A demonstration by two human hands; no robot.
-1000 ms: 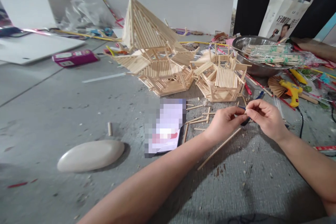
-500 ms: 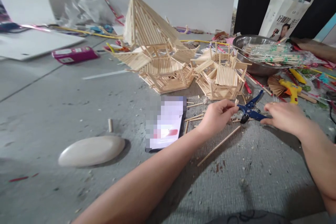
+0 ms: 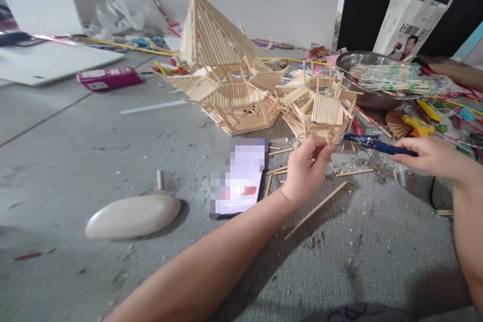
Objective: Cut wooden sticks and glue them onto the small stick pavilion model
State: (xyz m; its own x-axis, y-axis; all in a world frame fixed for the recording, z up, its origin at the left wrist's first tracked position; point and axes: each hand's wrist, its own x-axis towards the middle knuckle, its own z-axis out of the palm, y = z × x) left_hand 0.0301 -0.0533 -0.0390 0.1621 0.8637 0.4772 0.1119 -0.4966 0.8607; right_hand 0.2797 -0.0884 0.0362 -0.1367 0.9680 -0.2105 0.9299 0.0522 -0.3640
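My left hand is closed in a pinch on a short wooden stick, whose pale tip shows above the fingers. Blue-handled cutting pliers are gripped by the handles in my right hand; their jaws point left, just beside the stick. Whether the jaws touch it I cannot tell. Directly behind my left hand stands a small wooden-stick model. A larger model with tilted roof panels is to its left, and a tall pointed stick roof rises behind that.
A phone lies left of my left forearm, with loose sticks around it. Farther left are a smooth pale oval object and a purple pack. A metal bowl of bagged sticks and a yellow glue gun lie right.
The pliers have shifted up and right and turned nearly edge-on, their handles now closer together. My left hand has moved slightly left and turned upward with the short stick.
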